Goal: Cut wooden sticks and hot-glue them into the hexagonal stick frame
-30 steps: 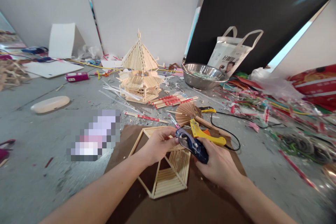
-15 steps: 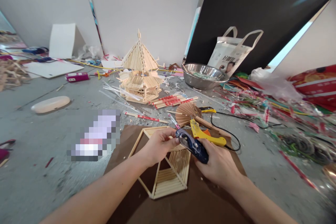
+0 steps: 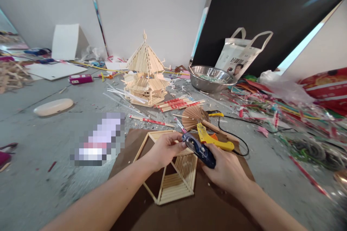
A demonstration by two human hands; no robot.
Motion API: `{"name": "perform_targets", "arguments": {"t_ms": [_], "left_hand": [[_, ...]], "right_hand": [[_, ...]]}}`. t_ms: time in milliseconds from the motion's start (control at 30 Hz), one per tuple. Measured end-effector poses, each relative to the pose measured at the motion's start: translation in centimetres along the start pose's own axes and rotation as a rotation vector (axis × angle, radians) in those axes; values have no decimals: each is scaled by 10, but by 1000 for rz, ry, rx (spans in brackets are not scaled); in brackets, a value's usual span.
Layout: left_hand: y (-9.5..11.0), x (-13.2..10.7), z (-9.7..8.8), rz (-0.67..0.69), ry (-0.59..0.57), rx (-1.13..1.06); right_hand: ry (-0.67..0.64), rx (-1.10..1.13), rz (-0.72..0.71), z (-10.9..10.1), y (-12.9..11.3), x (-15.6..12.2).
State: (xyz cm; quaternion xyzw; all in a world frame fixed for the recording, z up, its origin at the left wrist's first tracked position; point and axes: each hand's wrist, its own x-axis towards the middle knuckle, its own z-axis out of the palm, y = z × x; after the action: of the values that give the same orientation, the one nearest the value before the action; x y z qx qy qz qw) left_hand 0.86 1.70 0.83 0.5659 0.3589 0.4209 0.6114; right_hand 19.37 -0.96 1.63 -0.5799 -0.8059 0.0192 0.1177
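Observation:
My right hand (image 3: 225, 168) is wrapped round a dark blue hand tool (image 3: 200, 150) shaped like pliers or clippers. Against the head of this tool, my left hand (image 3: 169, 147) has its thumb and fingers pinched together; what lies between them is hidden. A thin clear-and-red stick-like piece (image 3: 179, 125) shows just beyond the tool's tip. Below both hands, a hexagonal frame of wooden sticks (image 3: 176, 189) lies on a brown board (image 3: 217, 211), with some sections filled by rows of sticks. A yellow glue gun (image 3: 214, 140) lies just beyond my right hand.
Beyond the board stand a stick-built pavilion (image 3: 146, 61) and a steel bowl (image 3: 211, 79). Red-wrapped chopsticks (image 3: 179, 104), a brown folded paper fan (image 3: 193, 117) and a yellow cutter (image 3: 215, 113) lie nearer. Left are a blurred-out phone-like item (image 3: 101, 137) and a white case (image 3: 53, 107).
Both hands and the blue tool stay nearly in place. The whole view has shifted very slightly; nothing has been picked up or let go.

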Motion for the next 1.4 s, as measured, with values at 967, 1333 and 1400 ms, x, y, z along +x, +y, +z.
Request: {"name": "perform_targets", "arguments": {"t_ms": [967,1333,1400], "left_hand": [[20,-5,-17,-267,-357,1096],[23,-9,-14,-247,-498,1289],[24,-9,-13,-241,-499,1313]], "right_hand": [[122,-240,632,-26,79,27],[138,-216,594,-23,78,27],[131,-214,593,-22,78,27]]}}
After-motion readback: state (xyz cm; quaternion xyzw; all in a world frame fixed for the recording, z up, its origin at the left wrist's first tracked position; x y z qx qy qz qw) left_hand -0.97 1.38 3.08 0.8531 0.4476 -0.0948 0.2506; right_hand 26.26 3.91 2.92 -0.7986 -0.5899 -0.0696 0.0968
